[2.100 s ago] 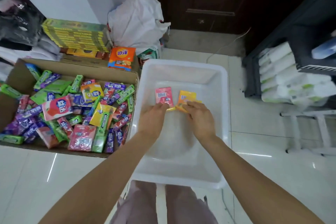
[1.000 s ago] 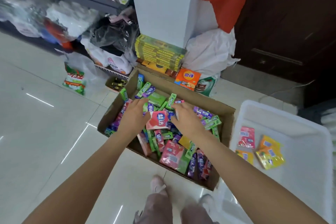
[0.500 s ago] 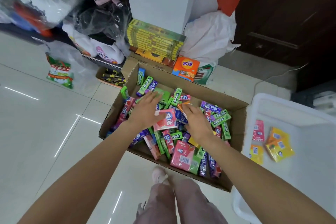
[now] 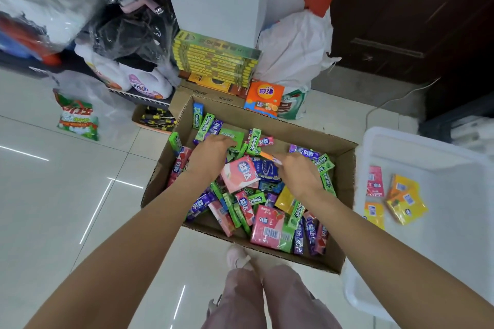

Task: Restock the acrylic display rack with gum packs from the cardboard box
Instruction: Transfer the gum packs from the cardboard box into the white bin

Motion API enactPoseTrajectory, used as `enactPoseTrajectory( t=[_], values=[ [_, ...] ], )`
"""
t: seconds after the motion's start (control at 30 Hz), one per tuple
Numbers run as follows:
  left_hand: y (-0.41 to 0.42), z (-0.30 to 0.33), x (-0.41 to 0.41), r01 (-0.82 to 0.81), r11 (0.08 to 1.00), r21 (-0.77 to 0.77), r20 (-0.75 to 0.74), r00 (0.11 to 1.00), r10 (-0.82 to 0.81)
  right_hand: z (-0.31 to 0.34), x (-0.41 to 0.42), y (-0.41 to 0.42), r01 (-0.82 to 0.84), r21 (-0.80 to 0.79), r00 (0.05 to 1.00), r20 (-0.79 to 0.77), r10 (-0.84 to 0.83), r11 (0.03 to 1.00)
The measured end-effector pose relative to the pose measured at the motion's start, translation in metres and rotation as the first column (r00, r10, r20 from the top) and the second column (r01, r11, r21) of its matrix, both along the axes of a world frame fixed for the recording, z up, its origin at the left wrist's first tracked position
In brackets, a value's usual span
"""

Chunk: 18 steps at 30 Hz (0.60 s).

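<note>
Both hands in box: left hand spread on gum packs. Right hand pinching orange pack, mostly hidden; fingertips hard to make out.

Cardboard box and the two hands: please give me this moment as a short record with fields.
cardboard box: open on the floor, full of mixed gum packs
left hand: inside the box, fingers on a green pack
right hand: inside the box, pinching a thin orange pack
white tub: right of the box, holds pink and yellow packs
display rack: not in view
</note>
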State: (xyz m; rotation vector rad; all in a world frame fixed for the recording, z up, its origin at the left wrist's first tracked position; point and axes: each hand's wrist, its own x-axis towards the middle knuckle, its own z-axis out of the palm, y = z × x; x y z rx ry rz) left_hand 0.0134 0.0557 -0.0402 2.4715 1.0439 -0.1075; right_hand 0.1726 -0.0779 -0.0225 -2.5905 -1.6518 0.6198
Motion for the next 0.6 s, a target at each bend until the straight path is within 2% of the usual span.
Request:
enactPoseTrajectory(
  t=[0.13,0.23,0.3,0.47,0.53,0.6],
  values=[
    [-0.006,0.006,0.001,-0.027,0.997,0.078,-0.028,0.999,0.029,0.016,0.007,-0.007,0.061,0.076,0.993,-0.108,-0.053,0.995],
    [-0.005,0.005,0.002,0.026,1.0,0.016,-0.125,0.992,-0.023,0.023,0.006,-0.015,0.088,0.124,0.983,-0.172,-0.066,0.988],
    [-0.004,0.007,0.008,-0.011,1.0,-0.014,-0.155,0.988,0.008,0.023,0.007,-0.02,0.117,0.141,0.974,-0.209,-0.086,0.983],
    [-0.009,0.009,0.019,-0.007,0.984,0.181,-0.189,0.981,0.042,0.027,0.007,-0.032,0.169,0.173,0.957,-0.263,-0.12,0.97],
    [-0.015,0.016,0.02,-0.052,0.975,0.216,-0.123,0.989,0.08,0.029,0.008,-0.036,0.199,0.189,0.949,-0.28,-0.141,0.962],
    [-0.028,0.031,0.021,-0.138,0.97,0.2,0.054,0.99,0.129,0.034,0.011,-0.041,0.217,0.222,0.945,-0.292,-0.148,0.951]
  ],
)
